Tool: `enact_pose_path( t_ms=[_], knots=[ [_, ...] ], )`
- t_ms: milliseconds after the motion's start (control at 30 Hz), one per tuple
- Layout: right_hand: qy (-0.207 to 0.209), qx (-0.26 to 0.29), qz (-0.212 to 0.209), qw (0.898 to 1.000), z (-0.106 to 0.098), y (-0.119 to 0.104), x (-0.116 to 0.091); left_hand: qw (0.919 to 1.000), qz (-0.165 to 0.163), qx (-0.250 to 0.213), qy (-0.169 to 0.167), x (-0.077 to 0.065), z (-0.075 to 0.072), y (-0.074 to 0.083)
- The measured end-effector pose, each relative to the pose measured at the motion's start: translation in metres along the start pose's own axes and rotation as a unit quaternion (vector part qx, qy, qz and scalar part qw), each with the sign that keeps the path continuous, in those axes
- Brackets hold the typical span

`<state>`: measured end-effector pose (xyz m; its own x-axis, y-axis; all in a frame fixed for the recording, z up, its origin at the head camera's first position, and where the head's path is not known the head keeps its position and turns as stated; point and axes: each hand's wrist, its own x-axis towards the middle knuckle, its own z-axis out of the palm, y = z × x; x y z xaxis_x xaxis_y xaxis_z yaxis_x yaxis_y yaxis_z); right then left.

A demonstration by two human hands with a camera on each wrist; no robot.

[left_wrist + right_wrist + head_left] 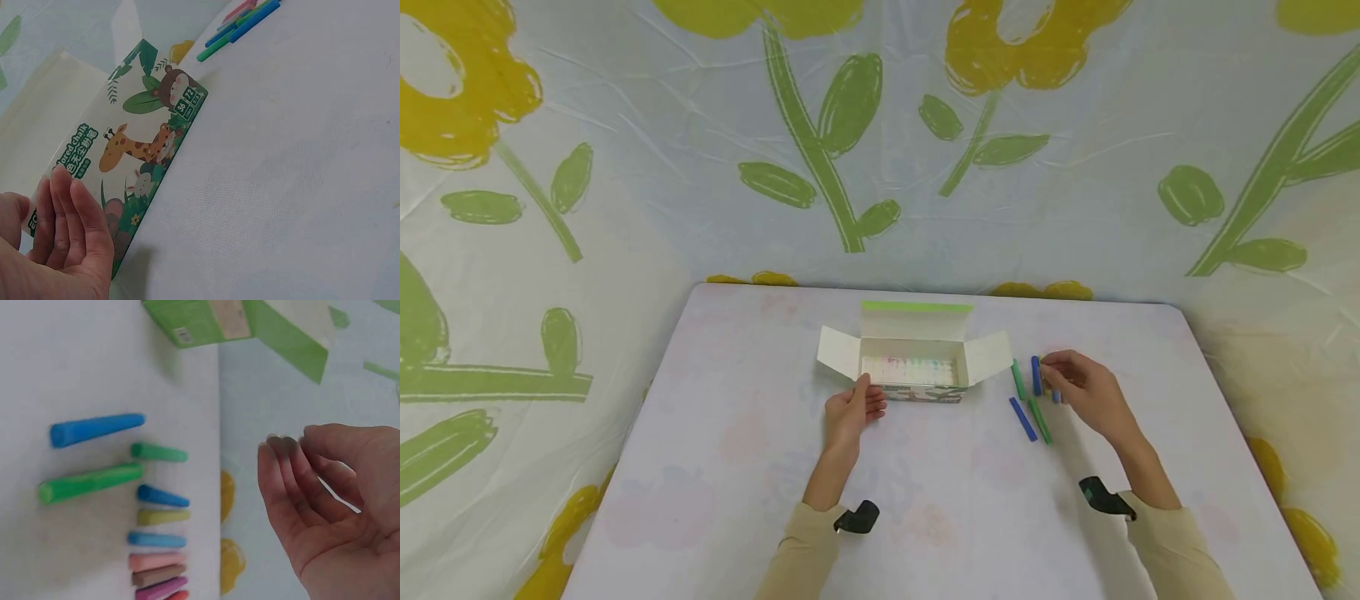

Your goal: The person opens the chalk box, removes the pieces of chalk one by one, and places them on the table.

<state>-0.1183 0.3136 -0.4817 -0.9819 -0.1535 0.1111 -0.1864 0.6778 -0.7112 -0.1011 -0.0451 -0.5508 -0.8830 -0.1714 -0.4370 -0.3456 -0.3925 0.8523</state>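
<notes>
An open chalk box (925, 393) stands near the middle of the table, its lid and side flaps spread. Inside lies a row of pale chalk sticks (917, 369) with coloured smudges. My left hand (850, 410) is at the box's front left corner, thumb by the rim and loosely bent fingers before the printed front (134, 150). To the box's right, my right hand (1093, 396) hovers over loose chalks. In the right wrist view its fingers (275, 487) bend towards the thumb, with nothing visible between them. A blue chalk (97, 430) and a green chalk (90, 482) lie apart from a coloured row.
The row holds several chalks, among them a yellow chalk (164, 517), a pink chalk (156, 560) and a brown chalk (159, 575). They lie on the white table (737, 500). Behind it hangs a flowered cloth (700, 167). Dark bands with cameras sit on both wrists.
</notes>
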Motion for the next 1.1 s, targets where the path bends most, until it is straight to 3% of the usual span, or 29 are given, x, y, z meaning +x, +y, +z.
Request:
enact_pose_path(
  t_ms=[300,433,700,1100],
  knots=[
    [0.036,0.08,-0.052,0.995,0.007,-0.032,0.022,1.0,-0.005,0.006,-0.006,0.002,-0.001,0.0],
    [0.033,0.098,-0.058,0.993,0.012,-0.058,0.031,0.9999,0.0,0.01,-0.007,0.002,0.0,0.0],
    [-0.002,0.104,-0.067,0.992,0.035,-0.065,0.047,1.0,-0.003,0.008,-0.003,-0.001,0.0,0.0],
    [-0.088,0.129,-0.113,0.981,0.079,-0.077,0.065,1.0,-0.002,-0.005,-0.003,0.001,-0.001,-0.001]
  ],
)
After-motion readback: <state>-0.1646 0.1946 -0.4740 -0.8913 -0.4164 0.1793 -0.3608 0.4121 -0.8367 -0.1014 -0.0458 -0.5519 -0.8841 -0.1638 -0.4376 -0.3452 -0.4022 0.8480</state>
